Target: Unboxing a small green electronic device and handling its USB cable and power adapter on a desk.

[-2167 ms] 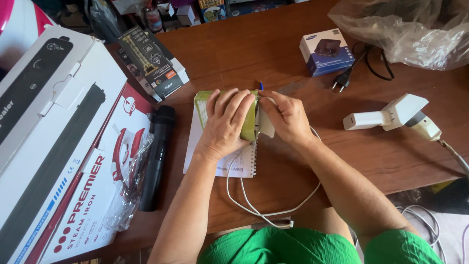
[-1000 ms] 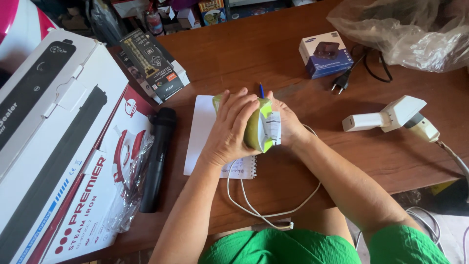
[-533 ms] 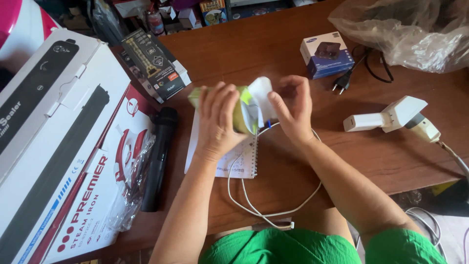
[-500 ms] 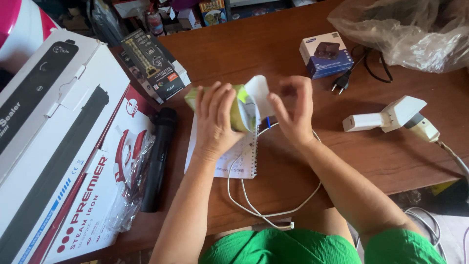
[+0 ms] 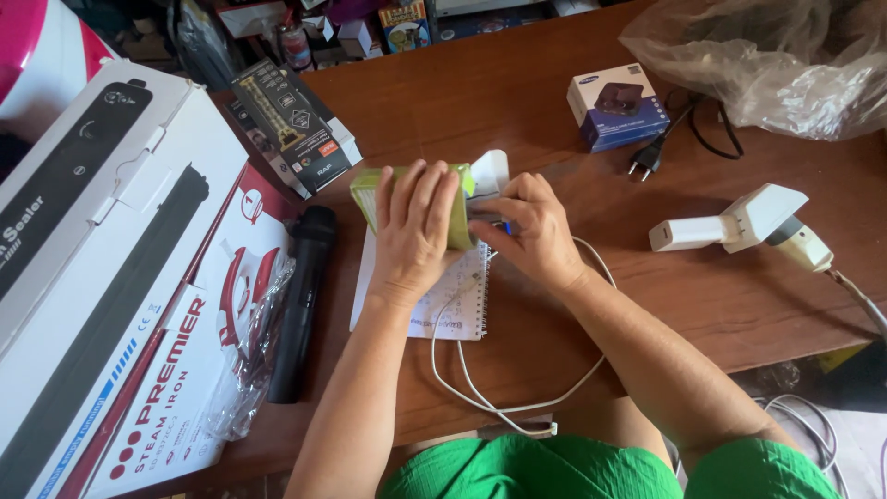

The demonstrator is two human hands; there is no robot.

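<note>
Item 1, small green boxy gadget (image 5: 370, 189): it lies under your left hand (image 5: 414, 231), whose 4 fingers are spread flat over its top, just above the white spiral-bound notebook (image 5: 442, 310). Your right hand (image 5: 531, 231) pinches a white flap (image 5: 490, 171) at its right end, fingers curled together. Thin white cable (image 5: 499, 402) loops beneath. Matte black cylindrical microphone (image 5: 300, 300) lies left; white plastic handheld device (image 5: 739, 222) right, on brown wooden table (image 5: 480, 83).
</note>
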